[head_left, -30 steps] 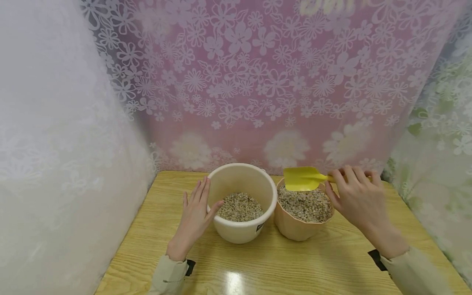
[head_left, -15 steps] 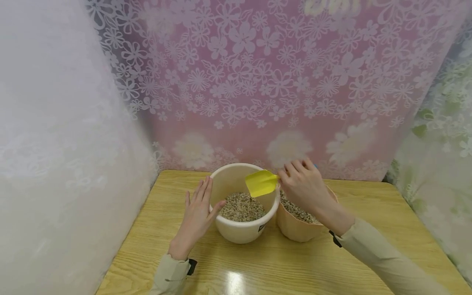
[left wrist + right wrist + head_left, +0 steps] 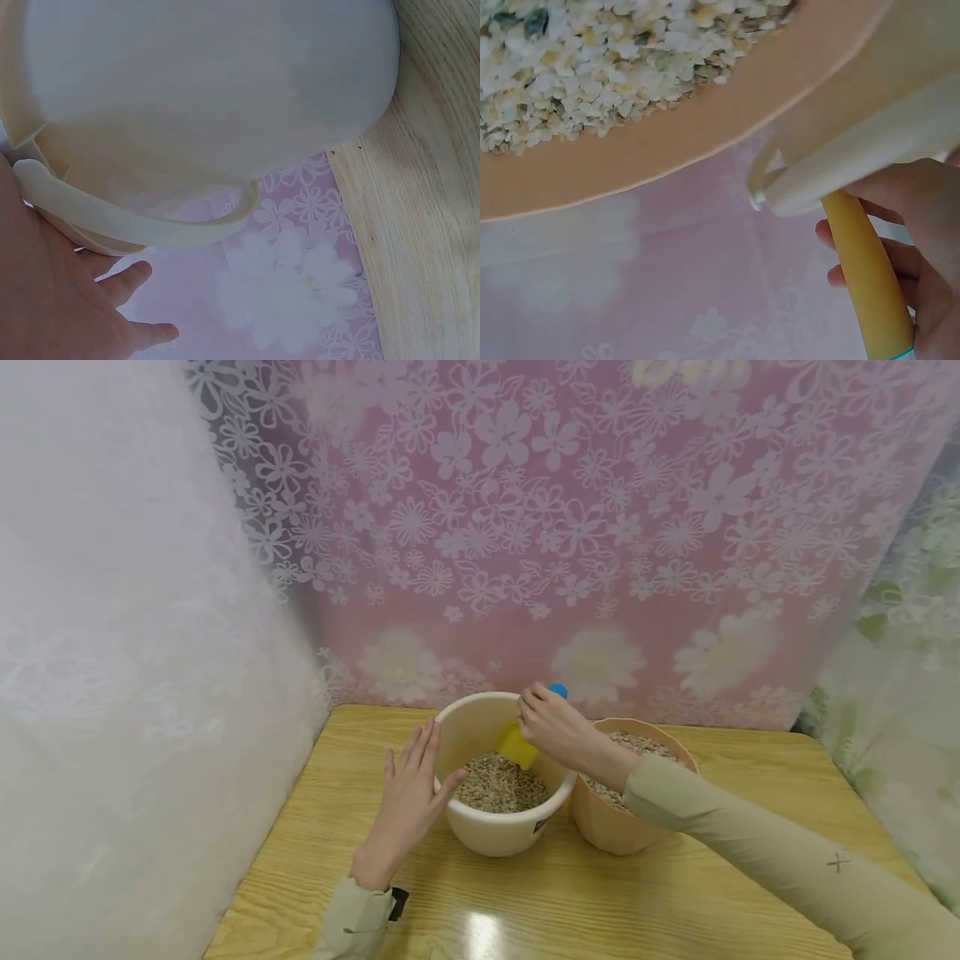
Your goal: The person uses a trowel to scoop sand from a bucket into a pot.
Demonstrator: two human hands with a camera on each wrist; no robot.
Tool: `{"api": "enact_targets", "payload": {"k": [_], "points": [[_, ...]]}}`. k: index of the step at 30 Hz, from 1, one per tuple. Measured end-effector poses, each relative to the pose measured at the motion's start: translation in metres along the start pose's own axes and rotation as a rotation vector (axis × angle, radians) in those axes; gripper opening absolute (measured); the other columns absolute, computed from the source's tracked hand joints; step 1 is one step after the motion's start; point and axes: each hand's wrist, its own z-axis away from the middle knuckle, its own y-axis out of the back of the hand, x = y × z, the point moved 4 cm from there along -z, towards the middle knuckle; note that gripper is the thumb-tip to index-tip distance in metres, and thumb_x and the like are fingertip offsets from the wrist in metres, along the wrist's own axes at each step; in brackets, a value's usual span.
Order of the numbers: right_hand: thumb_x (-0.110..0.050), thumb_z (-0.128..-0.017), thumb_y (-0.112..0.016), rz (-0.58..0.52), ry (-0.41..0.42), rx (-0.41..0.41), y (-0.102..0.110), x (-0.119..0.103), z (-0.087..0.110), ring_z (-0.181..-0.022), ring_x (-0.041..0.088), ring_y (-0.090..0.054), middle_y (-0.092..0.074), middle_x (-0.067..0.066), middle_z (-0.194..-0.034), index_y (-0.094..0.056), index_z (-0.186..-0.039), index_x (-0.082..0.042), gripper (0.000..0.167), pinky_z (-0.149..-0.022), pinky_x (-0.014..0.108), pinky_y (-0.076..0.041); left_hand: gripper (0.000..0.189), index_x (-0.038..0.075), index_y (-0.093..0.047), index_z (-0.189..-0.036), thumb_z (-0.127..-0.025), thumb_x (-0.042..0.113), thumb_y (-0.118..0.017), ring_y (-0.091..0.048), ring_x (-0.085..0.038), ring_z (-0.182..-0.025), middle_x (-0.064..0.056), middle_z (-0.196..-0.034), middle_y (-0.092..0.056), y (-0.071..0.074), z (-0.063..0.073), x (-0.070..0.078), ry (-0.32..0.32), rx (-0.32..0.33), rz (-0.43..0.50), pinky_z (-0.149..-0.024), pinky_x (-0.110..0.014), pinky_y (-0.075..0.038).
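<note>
A cream bucket [image 3: 495, 837] stands on the table with gravel [image 3: 501, 783] in its bottom. My left hand [image 3: 405, 806] rests on the bucket's left rim, fingers straight; the left wrist view shows the bucket's handle [image 3: 142, 225] beside those fingers. Over the bucket's right rim, my right hand [image 3: 558, 727] grips a yellow shovel by its handle [image 3: 870, 277]. The blade [image 3: 517, 746] points down inside the bucket, just above or at the gravel; contact is hard to tell. To the right, a peach pot [image 3: 618, 831] filled with gravel [image 3: 615, 67] sits partly hidden under my right forearm.
The wooden table [image 3: 600, 910] runs up to a pink flowered curtain [image 3: 480, 568] at the back. A whitish sheet [image 3: 150, 652] hangs on the left, and a leaf-patterned one [image 3: 900, 693] on the right.
My right hand has carried the shovel left from above the peach pot into the bucket, and its blade has tipped downward. My left hand has stayed on the bucket's rim.
</note>
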Motion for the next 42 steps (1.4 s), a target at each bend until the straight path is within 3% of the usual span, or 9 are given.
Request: {"api": "enact_targets", "payload": {"k": [6, 13, 19, 26, 33, 42], "points": [[-0.022, -0.096, -0.072, 0.121, 0.103, -0.07, -0.012, -0.015, -0.015, -0.089, 0.02, -0.061, -0.075, 0.002, -0.097, -0.08, -0.085, -0.016, 0.015, -0.086, 0.03, -0.043, 0.086, 0.006, -0.017, -0.163, -0.102, 0.06, -0.046, -0.014, -0.031, -0.156, -0.009, -0.169, -0.016, 0.0, 0.0, -0.002, 0.003, 0.004, -0.006, -0.12, -0.066, 0.0], [-0.023, -0.091, -0.079, 0.06, 0.201, -0.116, -0.018, -0.028, -0.018, -0.085, 0.017, -0.059, -0.074, -0.004, -0.093, -0.079, -0.081, -0.02, 0.01, -0.082, 0.027, -0.04, 0.085, 0.007, -0.017, -0.163, -0.102, 0.052, -0.054, -0.015, -0.031, -0.155, -0.009, -0.169, -0.016, 0.0, -0.001, -0.001, -0.011, 0.006, -0.012, -0.12, -0.068, -0.002], [-0.025, -0.09, -0.079, -0.147, 0.211, -0.054, -0.012, -0.03, -0.012, -0.081, 0.013, -0.059, -0.071, -0.008, -0.087, -0.076, -0.077, -0.026, 0.013, -0.078, 0.024, -0.043, 0.084, 0.006, -0.018, -0.163, -0.101, 0.047, -0.058, -0.014, -0.028, -0.156, -0.008, -0.169, -0.016, -0.002, -0.002, 0.0, -0.017, 0.015, -0.004, -0.12, -0.068, -0.001], [-0.037, -0.089, -0.077, -0.373, 0.196, 0.015, -0.007, -0.034, -0.01, -0.074, 0.012, -0.057, -0.07, -0.008, -0.083, -0.077, -0.087, -0.028, 0.009, -0.071, 0.025, -0.038, 0.086, 0.007, -0.018, -0.163, -0.101, 0.06, -0.047, -0.016, -0.031, -0.155, -0.009, -0.169, -0.017, -0.001, 0.0, -0.002, -0.018, 0.018, -0.001, -0.12, -0.067, -0.002], [-0.046, -0.081, -0.08, -0.564, 0.144, -0.013, -0.01, -0.035, -0.011, -0.074, 0.014, -0.057, -0.068, -0.007, -0.082, -0.079, -0.092, -0.026, 0.022, -0.073, 0.028, -0.041, 0.085, 0.008, -0.018, -0.163, -0.102, 0.059, -0.047, -0.014, -0.029, -0.156, -0.008, -0.169, -0.017, 0.0, 0.001, -0.003, -0.002, 0.009, -0.013, -0.12, -0.067, -0.002], [-0.039, -0.087, -0.078, -0.866, 0.027, -0.097, -0.009, -0.013, -0.007, -0.083, 0.013, -0.066, -0.072, -0.008, -0.091, -0.077, -0.098, -0.024, 0.018, -0.077, 0.034, -0.051, 0.083, 0.007, -0.018, -0.163, -0.103, 0.056, -0.049, -0.017, -0.031, -0.155, -0.01, -0.169, -0.019, -0.001, 0.0, -0.002, -0.013, 0.021, -0.024, -0.12, -0.068, -0.003]]}}
